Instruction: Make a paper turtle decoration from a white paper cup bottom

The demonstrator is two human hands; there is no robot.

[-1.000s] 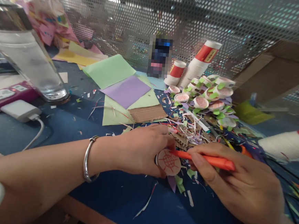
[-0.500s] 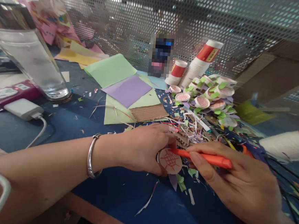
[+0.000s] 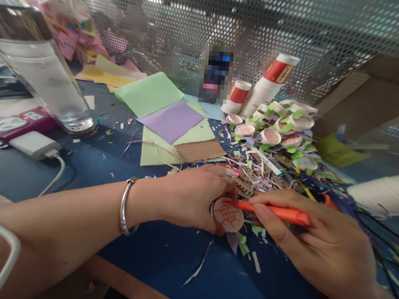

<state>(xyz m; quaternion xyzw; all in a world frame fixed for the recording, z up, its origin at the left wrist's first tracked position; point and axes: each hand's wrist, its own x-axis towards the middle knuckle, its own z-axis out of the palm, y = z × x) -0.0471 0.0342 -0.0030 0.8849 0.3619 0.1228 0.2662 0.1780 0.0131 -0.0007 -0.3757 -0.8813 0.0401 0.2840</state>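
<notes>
Head view: the left hand (image 3: 192,195) curls around the left side of a round disc (image 3: 230,220) over the desk's (image 3: 166,257) near part, its face of orange-red lines turned upward. Thumb and fingers of the right hand (image 3: 330,247) pinch an orange pen (image 3: 286,214); its long axis runs left to right, tip leftward over the disc's far edge, blunt end rightward. Tip contact is hard to make out; some left fingers are hidden, and the right forearm is cut off.

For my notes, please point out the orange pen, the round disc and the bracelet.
Orange pen (image 3: 288,215): head view, on its barrel.
Round disc (image 3: 230,217): head view, drawn face.
Bracelet (image 3: 123,209): head view, silvery band.
</notes>
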